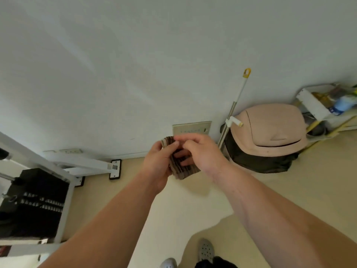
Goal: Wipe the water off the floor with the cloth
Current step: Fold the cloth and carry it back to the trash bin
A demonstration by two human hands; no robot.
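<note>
A folded brown striped cloth [183, 169] is held in the air in front of me, above the cream floor [193, 206]. My left hand [159, 161] grips its left side, thumb across the top. My right hand [201, 149] pinches its upper right part, with the fingers curled over the fabric. Both hands touch the cloth. No water shows on the visible floor.
A beige-lidded bin [270, 136] with a black bag stands by the wall on the right, with a mop handle [234, 107] leaning beside it. A white rack [324, 109] with bottles is at the far right. A white metal frame [65, 171] and black equipment [36, 202] fill the left. My grey shoes [205, 249] are below.
</note>
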